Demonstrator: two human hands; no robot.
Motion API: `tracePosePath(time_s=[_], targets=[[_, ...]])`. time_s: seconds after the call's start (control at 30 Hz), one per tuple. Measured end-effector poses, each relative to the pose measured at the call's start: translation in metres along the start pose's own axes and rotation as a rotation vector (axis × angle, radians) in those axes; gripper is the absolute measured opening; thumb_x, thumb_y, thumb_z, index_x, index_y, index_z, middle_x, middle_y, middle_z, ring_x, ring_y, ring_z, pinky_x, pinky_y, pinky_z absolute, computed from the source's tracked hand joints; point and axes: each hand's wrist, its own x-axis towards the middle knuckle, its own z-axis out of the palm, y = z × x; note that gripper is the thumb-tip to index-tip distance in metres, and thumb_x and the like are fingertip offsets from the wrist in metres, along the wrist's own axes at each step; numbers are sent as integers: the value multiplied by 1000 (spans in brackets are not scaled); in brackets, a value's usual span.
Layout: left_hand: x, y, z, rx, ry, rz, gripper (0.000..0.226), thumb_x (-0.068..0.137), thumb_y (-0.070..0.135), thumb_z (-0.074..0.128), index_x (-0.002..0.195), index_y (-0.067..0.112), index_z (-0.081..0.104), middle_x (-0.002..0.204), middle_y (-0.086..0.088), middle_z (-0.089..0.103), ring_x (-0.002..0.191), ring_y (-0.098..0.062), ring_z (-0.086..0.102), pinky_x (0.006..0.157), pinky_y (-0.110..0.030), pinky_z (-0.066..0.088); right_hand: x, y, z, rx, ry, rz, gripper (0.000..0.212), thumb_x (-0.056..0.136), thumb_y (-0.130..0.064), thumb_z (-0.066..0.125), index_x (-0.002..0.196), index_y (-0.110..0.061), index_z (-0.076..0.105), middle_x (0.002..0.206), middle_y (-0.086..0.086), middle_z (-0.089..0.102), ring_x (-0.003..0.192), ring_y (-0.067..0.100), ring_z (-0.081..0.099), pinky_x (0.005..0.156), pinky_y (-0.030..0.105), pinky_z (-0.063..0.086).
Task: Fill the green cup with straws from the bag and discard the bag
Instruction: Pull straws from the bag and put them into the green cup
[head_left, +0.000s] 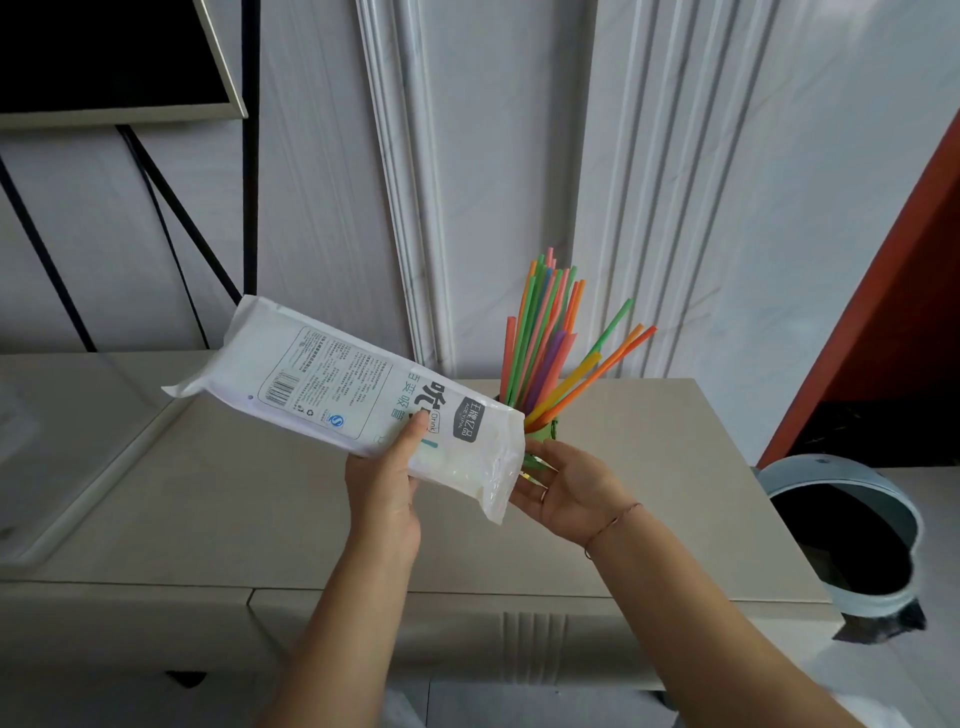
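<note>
Head view: your left hand (387, 488) grips the bag (322, 374), thumb pressed on its printed face and fingers hidden underneath. The bag tilts, its low end just in front of the cup (546, 430). Your right hand (571, 493) lies palm-up, fingers nearly straight, tips tucked behind that low end, gripping nothing. Straws (543, 332) fan out of the cup on the counter (208, 493). The bin (883, 499) stands to the right.

The right grip (569, 493) wears a ring (544, 493), its wrist a red string bracelet (615, 522).
</note>
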Motion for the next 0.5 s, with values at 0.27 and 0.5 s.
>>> tracePosePath(time_s=[0.27,0.5], targets=[[3,-1,0,-11,20,-9,50,80,1,70,126,19,60,117,0,70,104,-16,68,91,-38,53,-1,3,1,-92,69,24,10,87,-9,60,96,-6,62,85,9,67,71,21,60,64,30,51],[7,-5,-8,-67,43,-60,50,82,2,69,129,17,58,117,0,70,99,-14,69,81,-33,56,5,4,-1,-85,28,-82,5,88,-1,59,88,-1,64,78,9,65,62,13,58,51,18,54]])
